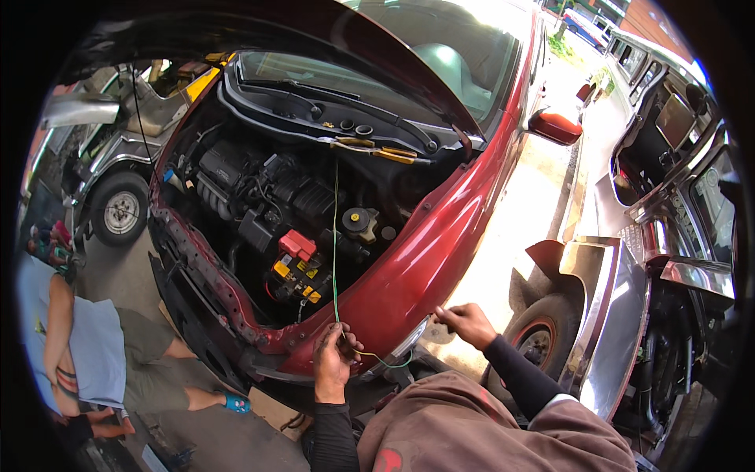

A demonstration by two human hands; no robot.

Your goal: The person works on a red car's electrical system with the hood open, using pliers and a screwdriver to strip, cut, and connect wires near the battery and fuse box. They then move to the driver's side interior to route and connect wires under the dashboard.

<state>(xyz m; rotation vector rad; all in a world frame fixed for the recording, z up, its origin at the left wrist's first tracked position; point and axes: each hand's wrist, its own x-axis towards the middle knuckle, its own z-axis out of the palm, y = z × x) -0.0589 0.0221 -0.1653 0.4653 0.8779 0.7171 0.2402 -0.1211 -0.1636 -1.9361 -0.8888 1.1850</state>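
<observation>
My left hand (333, 363) is closed on a thin green-and-yellow wire (335, 259), just in front of the car's front fender. From the hand, the wire runs up taut across the engine bay toward the cowl. Its loose end curls off to the right, past the headlight. To the right of that end is my right hand (469, 325), fingers curled together; whether anything small is pinched in them is hidden. Yellow-handled pliers (393, 155) lie along the cowl edge beside the far end of the wire.
The red car (448, 228) has its hood (314, 31) raised over me. In the bay sit a battery with a red terminal cover (297, 245) and a capped reservoir (360, 223). A person in a blue shirt (86, 338) is at left. A metal-bodied vehicle (605, 330) stands close on the right.
</observation>
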